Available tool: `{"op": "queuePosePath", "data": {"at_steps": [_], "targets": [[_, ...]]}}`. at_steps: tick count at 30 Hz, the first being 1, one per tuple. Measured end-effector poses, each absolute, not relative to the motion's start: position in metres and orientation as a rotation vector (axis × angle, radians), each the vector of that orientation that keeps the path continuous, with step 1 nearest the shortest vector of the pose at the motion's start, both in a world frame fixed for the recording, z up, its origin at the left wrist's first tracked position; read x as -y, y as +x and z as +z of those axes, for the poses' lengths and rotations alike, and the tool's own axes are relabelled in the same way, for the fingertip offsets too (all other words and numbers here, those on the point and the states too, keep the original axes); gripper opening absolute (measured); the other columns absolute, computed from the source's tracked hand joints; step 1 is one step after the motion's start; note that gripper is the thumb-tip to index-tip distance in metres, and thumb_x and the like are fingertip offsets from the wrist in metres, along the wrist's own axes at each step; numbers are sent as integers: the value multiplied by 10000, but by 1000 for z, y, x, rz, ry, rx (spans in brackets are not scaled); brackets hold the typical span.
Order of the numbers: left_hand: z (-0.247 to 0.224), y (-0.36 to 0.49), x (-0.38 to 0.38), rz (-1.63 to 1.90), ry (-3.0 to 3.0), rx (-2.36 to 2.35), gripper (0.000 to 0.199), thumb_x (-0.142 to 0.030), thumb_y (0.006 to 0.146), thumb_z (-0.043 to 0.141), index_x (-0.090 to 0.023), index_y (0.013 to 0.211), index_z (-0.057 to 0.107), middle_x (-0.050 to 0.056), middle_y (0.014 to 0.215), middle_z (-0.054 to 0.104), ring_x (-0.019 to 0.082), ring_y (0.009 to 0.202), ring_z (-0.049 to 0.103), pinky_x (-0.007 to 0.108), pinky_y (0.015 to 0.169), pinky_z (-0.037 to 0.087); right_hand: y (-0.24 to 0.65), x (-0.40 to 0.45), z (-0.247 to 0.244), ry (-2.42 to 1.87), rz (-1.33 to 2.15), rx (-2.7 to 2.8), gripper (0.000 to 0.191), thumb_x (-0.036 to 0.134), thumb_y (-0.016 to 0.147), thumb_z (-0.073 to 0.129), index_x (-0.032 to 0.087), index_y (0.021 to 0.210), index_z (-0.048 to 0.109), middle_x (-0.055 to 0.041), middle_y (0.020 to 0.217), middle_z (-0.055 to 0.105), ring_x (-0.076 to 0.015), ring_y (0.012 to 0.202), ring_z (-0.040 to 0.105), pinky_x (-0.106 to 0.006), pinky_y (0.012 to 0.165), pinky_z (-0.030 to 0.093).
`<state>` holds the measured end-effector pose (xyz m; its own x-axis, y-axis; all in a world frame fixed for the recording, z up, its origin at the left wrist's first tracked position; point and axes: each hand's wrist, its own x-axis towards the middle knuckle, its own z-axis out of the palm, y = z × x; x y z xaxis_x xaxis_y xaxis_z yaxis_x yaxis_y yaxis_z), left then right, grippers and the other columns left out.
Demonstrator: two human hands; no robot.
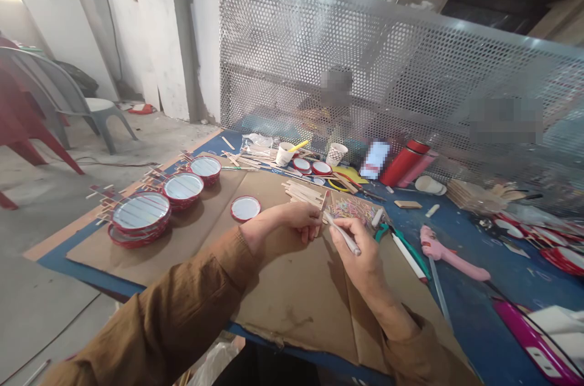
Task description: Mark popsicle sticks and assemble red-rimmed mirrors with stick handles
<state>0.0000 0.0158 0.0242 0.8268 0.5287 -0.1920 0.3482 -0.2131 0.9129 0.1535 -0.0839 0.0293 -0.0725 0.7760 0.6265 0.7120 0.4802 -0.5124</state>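
Observation:
My left hand (301, 221) is closed on a thin stick (326, 200), held upright above the cardboard sheet (292, 307). In my right hand (358, 252) is a pale pen (344, 234), its tip touching or very near the stick. Behind the hands lie a pile of wooden sticks (303, 192) and many small coloured pieces (351, 206). A round white disc with a red rim (245, 208) lies flat left of my left hand. Farther left are stacks of similar red-rimmed discs (140, 212) with sticks attached.
Right of my right hand are green-handled pliers (408, 251), a white pen and a pink glue gun (451, 255). Paper cups (336, 154), a phone (375, 159) and a red bottle (404, 163) stand at the back before a perforated metal panel (387, 69).

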Motion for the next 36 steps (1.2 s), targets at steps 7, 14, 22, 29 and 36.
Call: {"op": "queuePosePath", "data": {"at_steps": [7,14,22,29,36], "targets": [[24,0,-16,200,1825,-670,235,-144,875,380,-138,677,506,-35,523,549,63,447,546,171,480,430,155,83,29,-1273,95,1792,132,320,850,539,201,882,585,-24,764,661,-151,669,614,-256,634,495],[25,-1,-15,205,1813,-647,200,-162,864,424,-140,682,505,-37,514,546,65,453,552,165,481,429,154,83,29,-1270,81,1795,131,314,848,537,204,903,585,-29,786,664,-156,692,616,-267,657,501],[27,-1,-14,193,1803,-643,206,-138,864,385,-144,691,497,-36,519,546,73,462,554,183,498,434,155,83,28,-1245,74,1790,129,305,849,542,204,917,583,-30,797,666,-158,711,627,-263,663,507],[26,-2,-15,203,1818,-632,216,-146,873,385,-143,696,509,-30,536,551,86,480,570,194,495,440,153,83,29,-1252,108,1780,133,315,843,544,204,900,588,-28,781,667,-156,694,623,-257,644,503],[29,-2,-13,194,1795,-625,189,-129,868,386,-146,708,487,-43,517,535,74,462,555,184,491,438,154,83,29,-1290,143,1768,161,342,851,539,197,898,590,-30,776,664,-147,680,616,-241,626,494]]}}
